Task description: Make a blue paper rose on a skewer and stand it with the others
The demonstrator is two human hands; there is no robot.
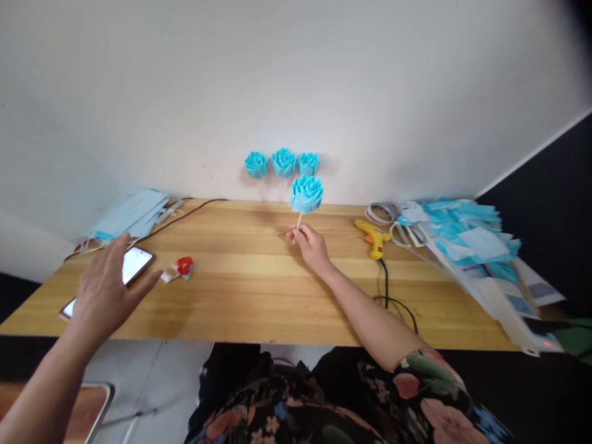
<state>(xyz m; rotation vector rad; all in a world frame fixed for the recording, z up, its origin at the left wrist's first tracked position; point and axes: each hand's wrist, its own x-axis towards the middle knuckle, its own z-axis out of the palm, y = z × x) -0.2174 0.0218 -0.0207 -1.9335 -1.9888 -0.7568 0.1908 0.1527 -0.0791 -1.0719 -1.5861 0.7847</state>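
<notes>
Between the fingertips of my right hand [311, 243] is the thin wooden stick of a blue artificial flower [306, 194], held upright above the middle of the table. Behind it, three more blue flowers on sticks, among them a left one [256, 165], a middle one [283, 163] and a right one [308, 163], lean at the white wall. My left hand [104, 290] hovers over a lit smartphone [137, 264] with its fingers stretched and thumb apart, holding nothing. It covers the phone's middle part.
A yellow glue gun [372, 238] lies on the right of the wooden table [250, 296], its black cord running to the front edge. Scissors [407, 235], a tape roll [380, 213] and blue scraps [476, 234] are beyond. Face masks [132, 213] and a red-and-white wrapper [184, 266] are left.
</notes>
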